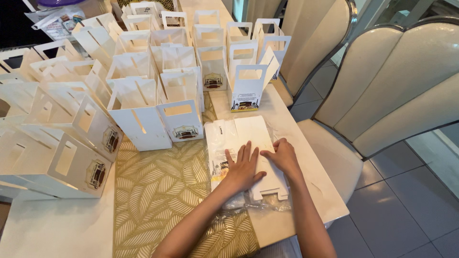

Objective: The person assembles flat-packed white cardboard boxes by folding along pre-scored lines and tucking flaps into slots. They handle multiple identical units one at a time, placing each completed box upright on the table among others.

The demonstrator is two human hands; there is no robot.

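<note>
Both hands flat, fingers spread, gripping nothing: left hand (243, 168) and right hand (284, 156) press on flat unfolded white cardboard box blank (248, 138), near assembled white handle boxes (138, 119).

Flat carton stack (248, 138) partly under both hands — box emblems (185, 132) too small.

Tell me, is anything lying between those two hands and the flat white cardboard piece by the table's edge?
Nothing visible does. The left hand and the right hand both rest palm-down directly on the flat white carton, which lies on clear plastic wrap. The assembled boxes stand farther back.
</note>
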